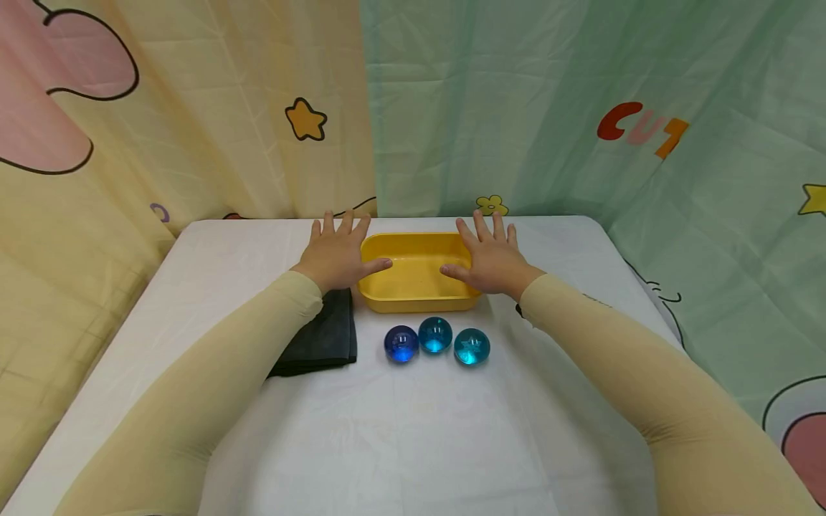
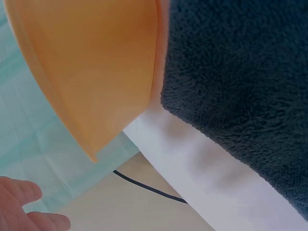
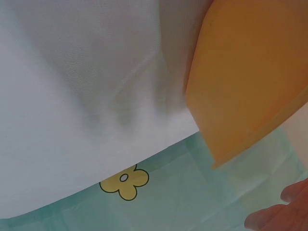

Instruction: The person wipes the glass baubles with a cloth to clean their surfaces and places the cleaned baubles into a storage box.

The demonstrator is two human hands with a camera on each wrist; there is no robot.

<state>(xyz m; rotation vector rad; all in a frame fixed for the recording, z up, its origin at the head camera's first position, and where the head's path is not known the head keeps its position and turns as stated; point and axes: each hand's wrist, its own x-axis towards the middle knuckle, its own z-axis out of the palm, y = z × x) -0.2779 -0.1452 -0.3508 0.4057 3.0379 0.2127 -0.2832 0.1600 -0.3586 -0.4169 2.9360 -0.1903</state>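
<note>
My left hand, my right hand: fingers spread wide, grasping nothing, at opposite ends of the yellow tub on the white table! Nearer me sit a dark blue ball and two teal balls; dark cloth lies by my left sleeve.

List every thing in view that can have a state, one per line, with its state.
Left hand: open, fingers spread, holding nothing
Right hand: open, fingers spread, holding nothing
Yellow bin: upright, uncovered, no contents visible
Dark cloth: folded, partly hidden
Three blue balls: resting outside the bin
White tablecloth: spread out, lightly creased
Patterned curtain: hanging, wrinkled
</note>
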